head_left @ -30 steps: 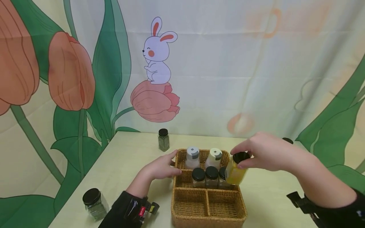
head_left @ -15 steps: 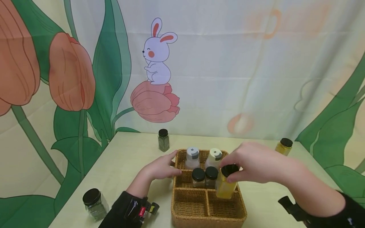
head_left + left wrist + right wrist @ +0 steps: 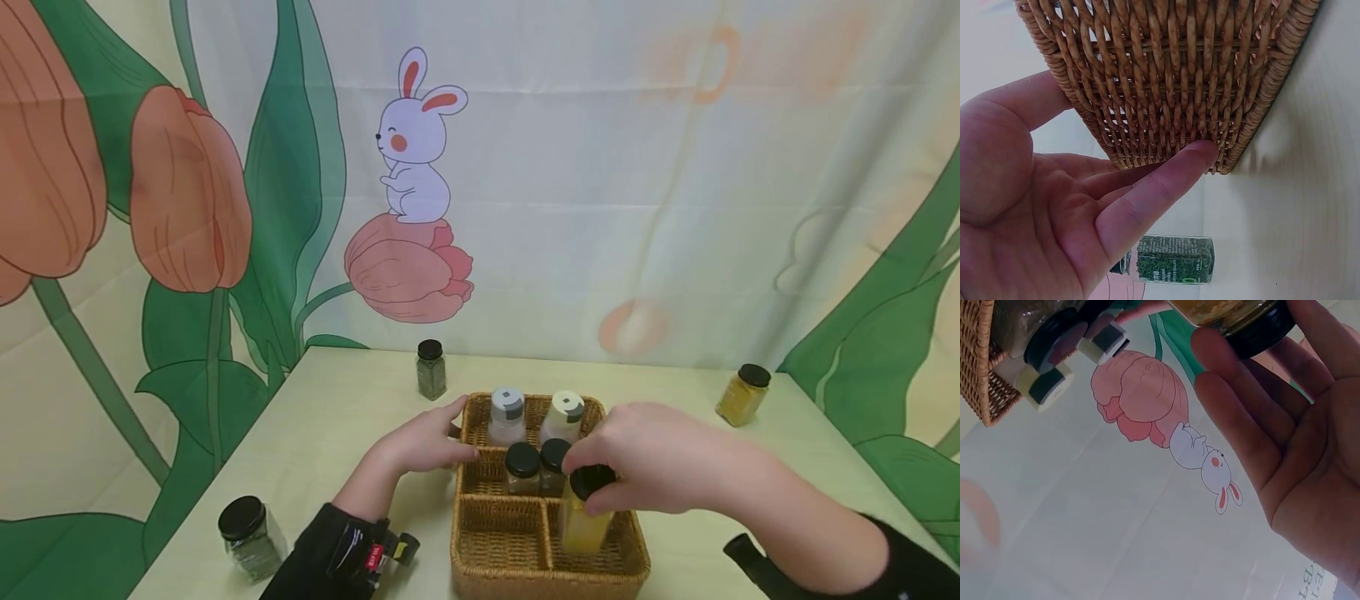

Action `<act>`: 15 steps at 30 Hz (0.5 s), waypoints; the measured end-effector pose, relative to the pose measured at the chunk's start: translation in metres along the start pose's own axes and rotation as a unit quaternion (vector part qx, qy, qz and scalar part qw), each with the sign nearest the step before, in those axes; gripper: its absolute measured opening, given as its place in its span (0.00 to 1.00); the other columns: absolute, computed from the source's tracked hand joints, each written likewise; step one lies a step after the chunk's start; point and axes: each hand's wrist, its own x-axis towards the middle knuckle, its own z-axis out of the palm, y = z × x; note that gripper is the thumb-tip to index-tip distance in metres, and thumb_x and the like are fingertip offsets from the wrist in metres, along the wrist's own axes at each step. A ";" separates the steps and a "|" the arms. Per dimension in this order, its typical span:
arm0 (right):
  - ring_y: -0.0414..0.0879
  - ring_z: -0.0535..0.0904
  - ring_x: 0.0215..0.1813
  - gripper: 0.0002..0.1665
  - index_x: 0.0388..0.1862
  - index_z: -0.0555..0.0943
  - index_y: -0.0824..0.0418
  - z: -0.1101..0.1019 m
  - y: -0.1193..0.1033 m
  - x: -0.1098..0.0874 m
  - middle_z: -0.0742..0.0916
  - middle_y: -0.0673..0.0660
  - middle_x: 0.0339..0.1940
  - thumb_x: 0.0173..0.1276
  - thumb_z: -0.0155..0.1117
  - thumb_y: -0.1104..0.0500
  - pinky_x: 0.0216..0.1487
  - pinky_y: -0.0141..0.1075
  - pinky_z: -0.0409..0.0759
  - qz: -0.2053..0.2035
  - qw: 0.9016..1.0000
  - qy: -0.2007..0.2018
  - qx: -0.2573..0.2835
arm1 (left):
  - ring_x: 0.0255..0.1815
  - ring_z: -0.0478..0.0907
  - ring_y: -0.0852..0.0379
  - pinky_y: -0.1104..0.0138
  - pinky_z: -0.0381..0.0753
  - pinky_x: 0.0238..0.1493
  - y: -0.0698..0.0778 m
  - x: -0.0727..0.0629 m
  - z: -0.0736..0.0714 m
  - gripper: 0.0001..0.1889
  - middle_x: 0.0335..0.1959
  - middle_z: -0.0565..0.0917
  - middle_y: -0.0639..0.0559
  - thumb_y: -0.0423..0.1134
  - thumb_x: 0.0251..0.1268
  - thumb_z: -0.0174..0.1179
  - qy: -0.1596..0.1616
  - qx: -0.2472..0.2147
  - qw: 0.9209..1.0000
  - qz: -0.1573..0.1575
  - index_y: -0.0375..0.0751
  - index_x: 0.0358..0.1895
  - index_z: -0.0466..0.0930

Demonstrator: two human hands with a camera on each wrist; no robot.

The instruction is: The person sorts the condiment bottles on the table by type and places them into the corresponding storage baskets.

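My right hand pinches the black lid of a jar of yellow spice. That jar stands upright within the front right compartment of the wicker basket; whether its base touches the floor cannot be seen. In the right wrist view, fingers hold the jar's black lid. My left hand rests against the basket's left side, its fingers extended along the woven outer wall. Behind the held jar, black-lidded jars occupy the middle row, partly hidden by my right hand.
Two bottles, one grey-capped and one cream-capped, stand in the rear compartment. On the table are a green herb jar behind, another herb jar at front left, and a yellow jar at far right.
My right hand has carried the yellow spice jar left, toward me and down into the front right compartment. The far-right jar has come into full view. My left hand stays put.
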 end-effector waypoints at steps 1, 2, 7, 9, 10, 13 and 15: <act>0.27 0.71 0.24 0.14 0.46 0.88 0.47 0.001 -0.001 0.001 0.80 0.32 0.27 0.63 0.77 0.49 0.28 0.29 0.72 0.005 1.000 -0.004 0.002 | 0.53 0.84 0.47 0.55 0.85 0.44 0.000 0.000 0.000 0.52 0.67 0.74 0.30 0.44 0.63 0.71 0.000 0.000 1.000 0.000 0.38 0.83 0.47; 0.28 0.71 0.24 0.14 0.46 0.88 0.46 0.003 -0.001 0.002 0.79 0.31 0.27 0.62 0.77 0.49 0.28 0.29 0.72 0.010 1.000 -0.009 0.004 | 0.53 0.84 0.47 0.55 0.85 0.44 0.000 0.000 0.000 0.52 0.67 0.74 0.30 0.44 0.63 0.71 0.000 0.001 1.000 0.000 0.38 0.83 0.47; 0.29 0.71 0.25 0.13 0.44 0.87 0.46 0.010 -0.003 0.005 0.79 0.32 0.27 0.61 0.78 0.48 0.29 0.31 0.74 0.023 1.000 -0.017 -0.001 | 0.53 0.83 0.46 0.55 0.85 0.45 -0.001 0.000 -0.001 0.52 0.66 0.75 0.30 0.45 0.63 0.71 0.001 0.003 1.000 0.001 0.38 0.83 0.47; 0.29 0.71 0.24 0.13 0.43 0.87 0.46 0.014 -0.003 0.007 0.79 0.32 0.26 0.60 0.79 0.48 0.29 0.31 0.74 0.023 1.000 -0.017 -0.009 | 0.54 0.83 0.46 0.55 0.85 0.45 -0.001 0.000 0.000 0.52 0.66 0.75 0.30 0.45 0.63 0.71 0.001 0.004 1.000 0.001 0.38 0.83 0.47; 0.29 0.71 0.24 0.13 0.43 0.87 0.47 0.015 -0.003 0.008 0.79 0.33 0.26 0.60 0.79 0.48 0.28 0.31 0.73 0.022 1.000 -0.018 -0.013 | 0.55 0.83 0.46 0.55 0.85 0.45 -0.001 0.000 -0.001 0.52 0.67 0.75 0.31 0.45 0.63 0.71 0.002 0.003 1.000 0.001 0.38 0.83 0.47; 0.30 0.72 0.25 0.14 0.43 0.87 0.48 0.021 -0.002 0.010 0.80 0.34 0.26 0.60 0.79 0.49 0.28 0.31 0.74 0.029 0.999 -0.026 -0.018 | 0.57 0.82 0.45 0.55 0.85 0.46 -0.001 0.000 0.000 0.52 0.67 0.75 0.31 0.45 0.63 0.71 0.002 0.004 1.000 0.001 0.38 0.83 0.47; 0.30 0.73 0.26 0.15 0.44 0.87 0.49 0.025 -0.002 0.011 0.81 0.35 0.27 0.59 0.79 0.48 0.29 0.32 0.75 0.035 0.999 -0.036 -0.015 | 0.57 0.81 0.44 0.55 0.85 0.46 -0.001 0.000 0.000 0.52 0.67 0.75 0.32 0.45 0.63 0.71 0.003 0.004 1.000 0.002 0.38 0.83 0.47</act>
